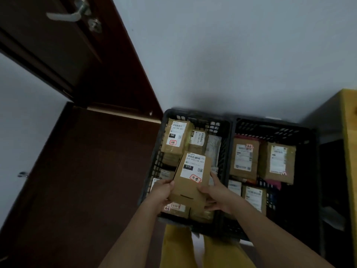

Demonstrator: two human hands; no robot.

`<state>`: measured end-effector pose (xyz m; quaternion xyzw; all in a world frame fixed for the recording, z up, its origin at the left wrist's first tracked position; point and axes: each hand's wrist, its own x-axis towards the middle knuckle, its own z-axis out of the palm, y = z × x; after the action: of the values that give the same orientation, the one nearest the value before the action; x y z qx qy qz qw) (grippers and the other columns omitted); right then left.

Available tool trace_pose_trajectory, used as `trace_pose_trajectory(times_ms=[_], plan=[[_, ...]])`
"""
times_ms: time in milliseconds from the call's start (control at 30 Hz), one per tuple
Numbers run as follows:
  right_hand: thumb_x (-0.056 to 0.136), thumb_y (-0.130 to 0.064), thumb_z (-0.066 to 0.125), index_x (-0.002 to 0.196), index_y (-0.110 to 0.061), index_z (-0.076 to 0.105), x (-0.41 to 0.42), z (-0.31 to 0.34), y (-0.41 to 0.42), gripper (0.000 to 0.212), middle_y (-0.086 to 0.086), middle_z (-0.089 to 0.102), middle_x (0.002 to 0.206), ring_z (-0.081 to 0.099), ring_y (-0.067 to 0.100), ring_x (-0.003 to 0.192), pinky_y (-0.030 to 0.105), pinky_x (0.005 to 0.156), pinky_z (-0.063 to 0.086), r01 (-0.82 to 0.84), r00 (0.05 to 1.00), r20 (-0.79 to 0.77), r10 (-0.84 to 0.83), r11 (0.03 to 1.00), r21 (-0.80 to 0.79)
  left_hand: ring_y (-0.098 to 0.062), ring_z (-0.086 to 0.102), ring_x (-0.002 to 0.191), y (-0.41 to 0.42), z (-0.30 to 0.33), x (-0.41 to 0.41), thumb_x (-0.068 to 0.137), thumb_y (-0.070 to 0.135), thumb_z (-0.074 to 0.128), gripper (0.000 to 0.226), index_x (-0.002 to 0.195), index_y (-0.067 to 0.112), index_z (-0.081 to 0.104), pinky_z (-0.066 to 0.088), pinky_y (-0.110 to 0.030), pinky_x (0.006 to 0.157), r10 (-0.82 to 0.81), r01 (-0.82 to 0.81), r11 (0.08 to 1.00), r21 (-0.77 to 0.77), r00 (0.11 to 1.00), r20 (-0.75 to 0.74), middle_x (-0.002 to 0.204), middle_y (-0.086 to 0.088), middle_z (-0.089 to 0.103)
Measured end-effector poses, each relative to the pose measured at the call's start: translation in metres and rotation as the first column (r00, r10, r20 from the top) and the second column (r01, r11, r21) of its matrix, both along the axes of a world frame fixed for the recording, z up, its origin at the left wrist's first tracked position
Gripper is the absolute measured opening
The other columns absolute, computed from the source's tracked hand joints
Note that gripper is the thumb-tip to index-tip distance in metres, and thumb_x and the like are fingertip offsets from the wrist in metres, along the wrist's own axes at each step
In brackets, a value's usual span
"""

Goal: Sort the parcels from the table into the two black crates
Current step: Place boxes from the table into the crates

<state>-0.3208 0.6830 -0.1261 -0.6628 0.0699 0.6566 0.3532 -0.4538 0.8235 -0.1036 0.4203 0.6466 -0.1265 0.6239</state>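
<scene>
Head view. Both hands grasp one brown cardboard parcel (pixel 190 180), held tilted above the left black crate (pixel 164 120). Left hand (pixel 163 192) clamps its near left edge; right hand (pixel 214 198) wraps the near right corner, fingers under. White label on top reads "010 010 L30 551", black patch "010", red stamp unreadable.

Beyond the grip: a boxy parcel marked "060" (pixel 176 137), more cardboard boxes packed below.

Right of the grip: right black crate (pixel 274 130), lattice-walled plastic, holding labelled brown parcels (pixel 244 157); print too small to read.
</scene>
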Motion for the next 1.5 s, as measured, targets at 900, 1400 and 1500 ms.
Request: trace_pose_trajectory(times_ms=[900, 1400, 1500], plan=[[0.097, -0.003, 0.053, 0.155, -0.037, 0.016, 0.058, -0.162, 0.086, 0.077, 0.001, 0.044, 0.147, 0.044, 0.012, 0.121, 0.027, 0.096, 0.043, 0.254, 0.869, 0.432, -0.240, 0.967, 0.027, -0.028, 0.007, 0.148, 0.095, -0.163, 0.098, 0.090, 0.010, 0.059, 0.081, 0.155, 0.025, 0.014, 0.020, -0.049, 0.120, -0.834, 0.805, 0.446, 0.392, 0.532, -0.144, 0.162, 0.001, 0.001], [0.092, 0.002, 0.060, 0.156, -0.035, 0.012, 0.053, -0.183, 0.087, 0.088, 0.004, 0.048, 0.143, 0.046, 0.023, 0.129, 0.035, 0.100, 0.044, 0.282, 0.846, 0.480, -0.231, 0.959, -0.035, -0.031, -0.014, 0.149, 0.108, -0.190, 0.102, 0.092, 0.010, 0.057, 0.077, 0.154, 0.038, 0.019, 0.006, -0.049, 0.122, -0.923, 0.931, 0.267, 0.248, 0.321, -0.212, 0.160, 0.007, -0.022], [0.090, -0.003, 0.064, 0.155, -0.037, 0.012, 0.049, -0.174, 0.085, 0.090, 0.006, 0.052, 0.137, 0.053, 0.025, 0.121, 0.039, 0.095, 0.049, 0.276, 0.806, 0.561, -0.188, 0.958, -0.076, -0.033, -0.012, 0.149, 0.111, -0.186, 0.110, 0.094, 0.014, 0.055, 0.073, 0.154, 0.037, 0.019, 0.003, -0.048, 0.122, -0.936, 0.954, 0.238, 0.182, 0.276, -0.221, 0.160, 0.006, -0.022]])
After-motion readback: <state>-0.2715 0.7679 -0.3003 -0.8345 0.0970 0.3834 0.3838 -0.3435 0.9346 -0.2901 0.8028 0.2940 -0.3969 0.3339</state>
